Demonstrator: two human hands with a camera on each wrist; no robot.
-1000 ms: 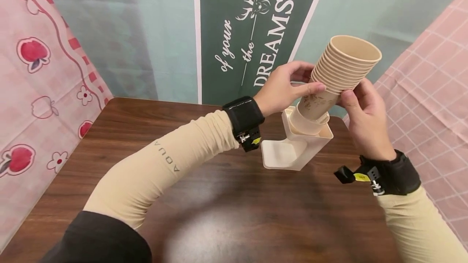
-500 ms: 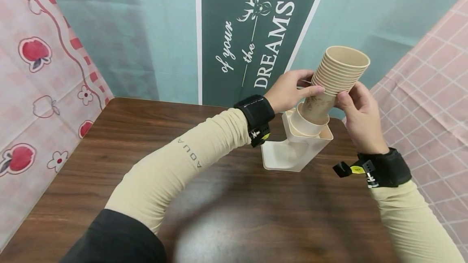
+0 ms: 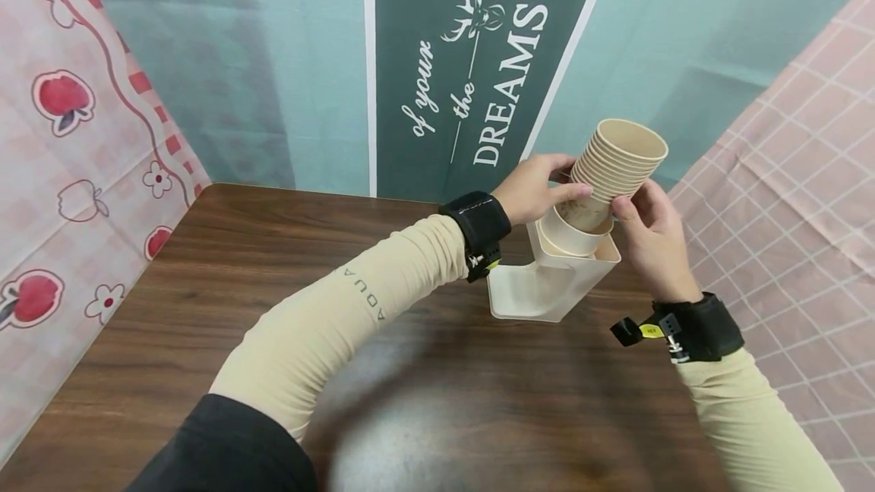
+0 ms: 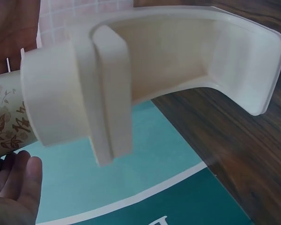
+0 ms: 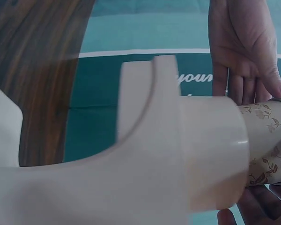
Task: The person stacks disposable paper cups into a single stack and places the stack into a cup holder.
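A stack of beige paper cups (image 3: 618, 154) with a printed flower pattern stands mouth up, tilted a little to the right. Its lower end is inside the round collar (image 3: 567, 238) on top of a white cup dispenser (image 3: 581, 279). My left hand (image 3: 536, 188) grips the stack from the left, thumb in front. From the right, my right hand (image 3: 652, 230) holds it just under the stacked rims. In the left wrist view the patterned cup wall (image 4: 7, 115) enters the collar, and the right wrist view shows the same from the other side.
The dispenser's flat foot (image 3: 516, 291) extends left over the brown wooden table (image 3: 328, 249). Behind the table hangs a green cloth (image 3: 437, 59) with white lettering. Pink patterned cloths cover the left (image 3: 96, 173) and right (image 3: 772, 196) sides.
Both hands have moved down and a little left with the cup stack, which has sunk deeper into the dispenser's collar. The dispenser has stayed in place.
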